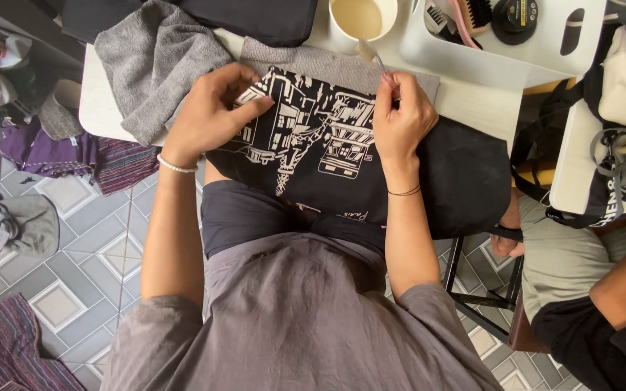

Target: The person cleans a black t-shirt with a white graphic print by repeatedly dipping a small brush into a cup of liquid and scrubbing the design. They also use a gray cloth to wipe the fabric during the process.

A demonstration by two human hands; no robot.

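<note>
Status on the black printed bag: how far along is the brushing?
Set up: bag lies flat on a grey towel, cup of cloudy liquid beside it. In hand: left hand pins the white print, right hand holds a small brush at the bag's top edge. Left: can't tell how much is cleaned; no wet patches show.

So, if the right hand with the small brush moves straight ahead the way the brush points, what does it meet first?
Probably the white cup of cloudy liquid: the small brush in the right hand points up-left toward its rim. How high the brush sits above the table is unclear.
</note>
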